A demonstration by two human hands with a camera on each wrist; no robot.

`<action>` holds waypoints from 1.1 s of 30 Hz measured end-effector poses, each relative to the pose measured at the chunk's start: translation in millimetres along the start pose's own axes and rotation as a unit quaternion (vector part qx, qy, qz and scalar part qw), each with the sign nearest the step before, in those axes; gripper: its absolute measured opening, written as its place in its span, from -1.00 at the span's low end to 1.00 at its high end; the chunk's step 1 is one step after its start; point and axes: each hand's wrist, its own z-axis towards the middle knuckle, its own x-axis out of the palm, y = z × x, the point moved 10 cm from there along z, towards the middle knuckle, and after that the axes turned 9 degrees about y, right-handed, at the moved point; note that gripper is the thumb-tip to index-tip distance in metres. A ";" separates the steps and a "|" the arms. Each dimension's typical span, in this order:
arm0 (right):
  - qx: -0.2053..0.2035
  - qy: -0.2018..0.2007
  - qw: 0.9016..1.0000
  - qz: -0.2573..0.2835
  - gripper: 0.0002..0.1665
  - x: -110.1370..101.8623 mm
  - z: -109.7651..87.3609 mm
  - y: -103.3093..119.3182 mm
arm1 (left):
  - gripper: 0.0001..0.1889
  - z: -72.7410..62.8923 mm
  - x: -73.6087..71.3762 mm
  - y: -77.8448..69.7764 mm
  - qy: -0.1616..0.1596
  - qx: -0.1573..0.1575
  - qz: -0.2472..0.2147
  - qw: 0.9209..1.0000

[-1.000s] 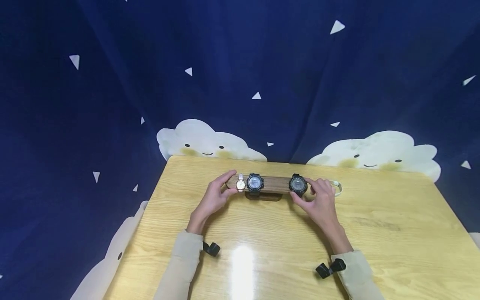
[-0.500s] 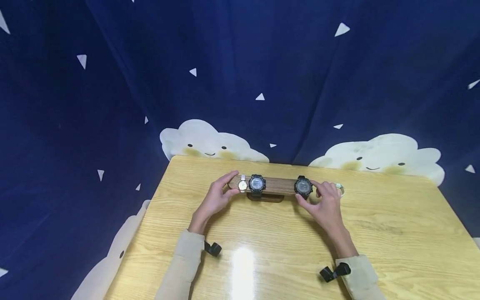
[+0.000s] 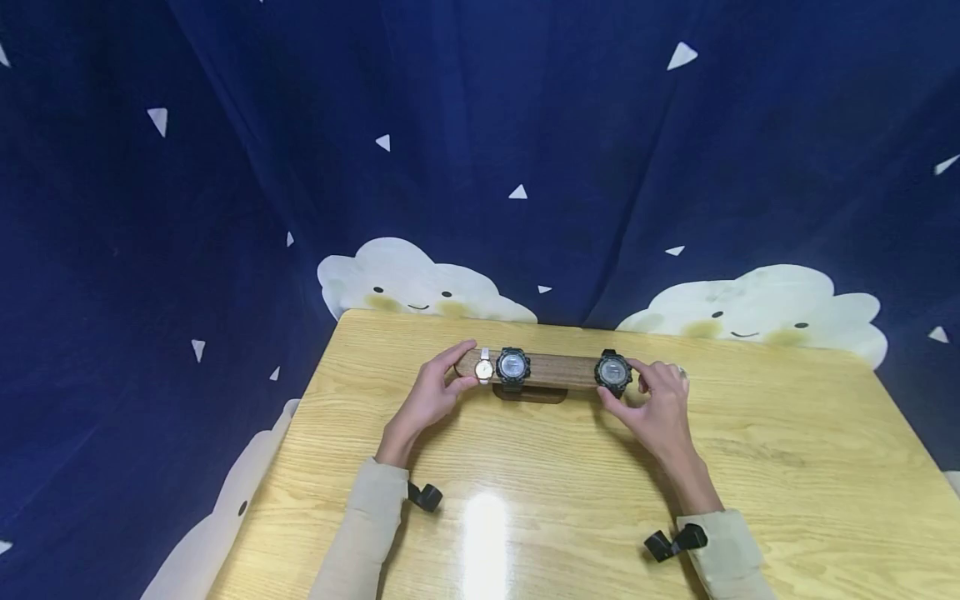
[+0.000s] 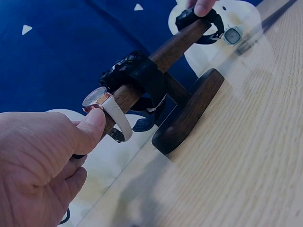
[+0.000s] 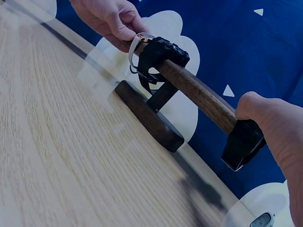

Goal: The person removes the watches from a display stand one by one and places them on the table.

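Observation:
A dark wooden T-bar watch stand [image 3: 555, 371] stands near the table's back edge. My left hand [image 3: 432, 392] grips the left end of its bar, thumb in front beside a rose-gold watch with a white strap [image 4: 113, 111]. Right of that, a chunky black wristwatch [image 3: 513, 367] is strapped round the bar. At the bar's right end, my right hand [image 3: 660, 408] pinches a second black wristwatch [image 3: 613, 372], which loops round the bar. In the right wrist view the right thumb presses near the strap; the other fingers are hidden.
A pale watch with a square face [image 4: 233, 35] lies on the table beyond the bar's right end, mostly hidden by the right hand in the head view. The light wooden table [image 3: 562, 483] meets a dark blue curtain [image 3: 450, 167] behind the stand.
My right hand and the black watch it pinches have shifted right along the bar, widening the gap to the other black watch. The left hand keeps its place on the bar.

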 end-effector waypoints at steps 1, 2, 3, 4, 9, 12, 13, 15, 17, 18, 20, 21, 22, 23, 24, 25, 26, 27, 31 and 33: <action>0.000 -0.001 1.000 0.001 -0.32 -1.0 -0.1 -0.7 | -0.33 0.2 0.1 -0.1 0.000 -0.001 0.000 1.000; 0.000 -0.001 1.000 0.002 -0.32 -1.8 -0.1 -1.1 | -0.33 0.3 0.1 0.1 0.000 -0.002 0.000 1.000; -0.001 -0.002 1.000 0.003 -0.32 -2.6 -0.2 -1.6 | -0.32 0.4 0.1 0.2 0.001 -0.004 0.000 1.000; -0.001 -0.003 1.000 0.004 -0.32 -3.2 -0.6 -2.0 | -0.32 0.0 0.2 0.7 0.001 -0.006 -0.001 1.000; 0.002 -0.010 1.000 0.009 -0.35 -7.4 -1.7 -3.3 | -0.32 -1.0 0.6 3.2 0.003 -0.012 -0.002 1.000; 0.005 -0.012 1.000 0.008 -0.35 -9.2 -1.9 -5.2 | -0.32 -1.4 0.3 3.1 0.002 -0.013 -0.002 1.000; 0.006 -0.012 1.000 0.007 -0.34 -9.6 -1.9 -6.1 | -0.31 -1.5 0.3 2.8 0.002 -0.012 -0.002 1.000; 0.007 -0.012 1.000 0.005 -0.34 -10.3 -1.6 -8.3 | -0.31 -1.2 0.2 2.0 0.001 -0.009 -0.004 1.000; 0.008 -0.010 1.000 0.005 -0.35 -10.8 -1.3 -10.3 | -0.31 -0.9 0.1 1.2 0.001 -0.004 -0.007 1.000; 0.009 -0.010 1.000 0.005 -0.35 -11.0 -1.2 -11.1 | -0.31 -0.7 0.3 1.1 0.001 -0.002 -0.007 1.000; 0.009 -0.009 1.000 0.006 -0.35 -11.8 -1.0 -12.4 | -0.32 -0.3 0.4 0.9 0.001 0.000 -0.007 1.000; 0.010 -0.008 1.000 0.007 -0.35 -12.1 -1.0 -12.6 | -0.32 -0.2 0.6 1.2 0.001 -0.001 -0.005 1.000; 0.010 -0.007 1.000 0.008 -0.35 -12.5 -1.1 -12.9 | -0.31 -0.4 0.8 1.6 0.002 -0.002 -0.005 1.000; 0.010 -0.007 1.000 0.008 -0.34 -13.0 -1.3 -13.2 | -0.31 -0.4 1.2 2.2 0.002 -0.004 -0.004 1.000; 0.010 -0.008 1.000 0.009 -0.34 -13.7 -1.4 -13.8 | -0.31 -0.4 1.5 2.5 0.003 -0.005 -0.002 1.000; 0.011 -0.008 1.000 0.009 -0.33 -14.3 -1.4 -14.3 | -0.31 -0.5 1.6 2.5 0.003 -0.005 -0.002 1.000; 0.011 -0.009 1.000 0.010 -0.33 -15.1 -1.3 -14.8 | -0.31 -0.5 1.8 2.3 0.003 -0.005 -0.003 1.000; 0.011 -0.010 1.000 0.011 -0.33 -15.9 -1.0 -15.4 | -0.31 -0.4 1.7 2.0 0.002 -0.005 -0.003 1.000; 0.013 -0.013 1.000 0.012 -0.34 -18.9 0.3 -18.7 | -0.32 0.4 0.6 -0.5 0.000 0.001 -0.008 1.000; 0.014 -0.014 1.000 0.013 -0.34 -20.2 0.3 -20.2 | -0.32 0.4 0.2 -0.7 -0.001 -0.001 -0.010 1.000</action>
